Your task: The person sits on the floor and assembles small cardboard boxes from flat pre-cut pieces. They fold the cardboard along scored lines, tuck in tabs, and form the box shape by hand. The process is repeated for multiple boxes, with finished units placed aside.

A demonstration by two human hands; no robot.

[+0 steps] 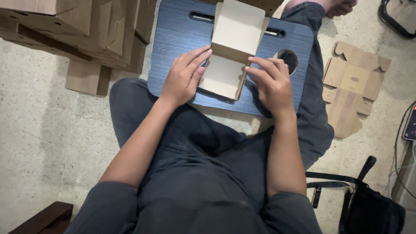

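Note:
A flat pale cardboard box blank (232,47) lies partly folded on a dark blue lap tray (173,39) that rests over my legs. My left hand (184,78) presses on the blank's left side flap, fingers spread along the fold. On the blank's right edge rests my right hand (271,82), its fingers curled against that side flap. The blank's far panel stands up and tilts away from me. Both hands touch the cardboard from either side.
A stack of brown folded cardboard boxes (86,30) sits at the upper left on the concrete floor. An unfolded die-cut blank (353,86) lies on the floor at right. A black strap bag (372,208) and cables (401,143) are at the lower right.

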